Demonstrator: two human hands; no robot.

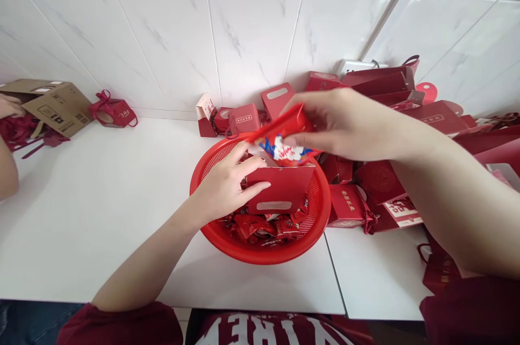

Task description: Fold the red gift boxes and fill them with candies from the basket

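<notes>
In the middle stands a red plastic basket with perforated sides. Small red wrapped packets lie in its bottom. An opened red gift box rests in the basket, its flap with a pale slot facing me. My left hand holds the box at its left side, thumb on the front panel and the other fingers over the upper edge. Just above the box opening, my right hand grips a shiny red snack packet with a blue and white print. The packet is slightly blurred and hides the box's inside.
Many red gift boxes are piled right of the basket. More boxes stand behind it, against the tiled wall. A white power strip lies there. At left are a ribboned box, a cardboard carton and another person's arm.
</notes>
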